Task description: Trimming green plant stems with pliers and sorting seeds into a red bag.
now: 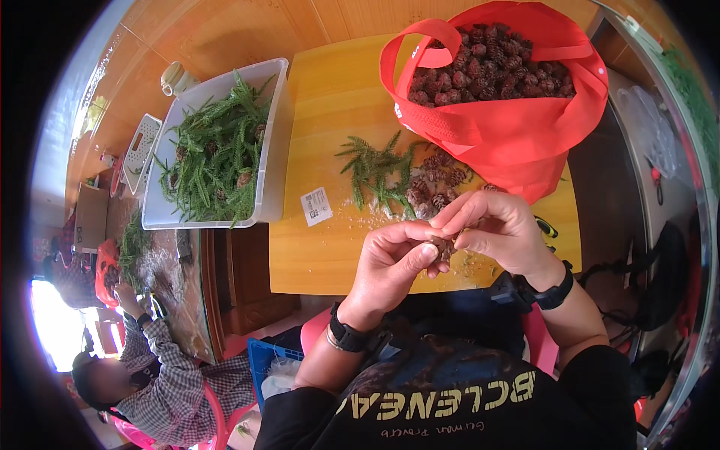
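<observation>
Over the near edge of the yellow table, both my hands meet at a small brown pine cone [445, 249]. My left hand [394, 262] pinches it between thumb and fingers. From the other side, my right hand [501, 229] closes its thumb and fingertips on the cone's upper part; any finer thing between those fingertips is too small to make out. Just beyond lie several loose pine cones [437, 180], with green needle sprigs [375, 169] to their left. Pale crumbs are scattered around them.
A red bag [517, 131] full of pine cones stands at the back right. Left is a clear plastic bin [276, 142] holding sprigs and cones. A printed label [316, 206] lies on the table [322, 259]; a yellow-black tool [547, 227] is at right. Another person [169, 382] works at lower left.
</observation>
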`<state>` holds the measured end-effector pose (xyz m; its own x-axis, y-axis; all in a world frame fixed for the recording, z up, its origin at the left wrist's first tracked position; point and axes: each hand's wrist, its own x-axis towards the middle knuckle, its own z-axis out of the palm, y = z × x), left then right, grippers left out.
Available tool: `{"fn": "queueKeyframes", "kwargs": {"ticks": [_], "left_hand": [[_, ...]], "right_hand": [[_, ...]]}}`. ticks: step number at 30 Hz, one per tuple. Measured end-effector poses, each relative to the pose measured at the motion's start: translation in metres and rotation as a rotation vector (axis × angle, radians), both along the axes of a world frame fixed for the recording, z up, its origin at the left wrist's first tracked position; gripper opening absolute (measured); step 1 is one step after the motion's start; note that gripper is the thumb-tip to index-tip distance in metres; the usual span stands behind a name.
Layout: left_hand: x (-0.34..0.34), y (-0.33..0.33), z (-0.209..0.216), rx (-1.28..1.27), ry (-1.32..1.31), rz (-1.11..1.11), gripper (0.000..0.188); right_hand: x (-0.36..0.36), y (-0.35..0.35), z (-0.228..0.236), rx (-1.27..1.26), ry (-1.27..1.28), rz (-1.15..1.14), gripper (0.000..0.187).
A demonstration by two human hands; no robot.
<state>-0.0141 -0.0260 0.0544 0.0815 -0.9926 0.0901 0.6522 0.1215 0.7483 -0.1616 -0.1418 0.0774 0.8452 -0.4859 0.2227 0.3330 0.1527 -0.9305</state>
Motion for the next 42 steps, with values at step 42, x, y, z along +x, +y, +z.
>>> {"fn": "queueKeyframes", "kwargs": {"ticks": [42], "left_hand": [[0.010,-0.004,-0.003,-0.085,-0.155,0.264,0.016]], "right_hand": [[-0.060,-0.012,-0.003,-1.040,0.834,-0.403,0.038]]}}
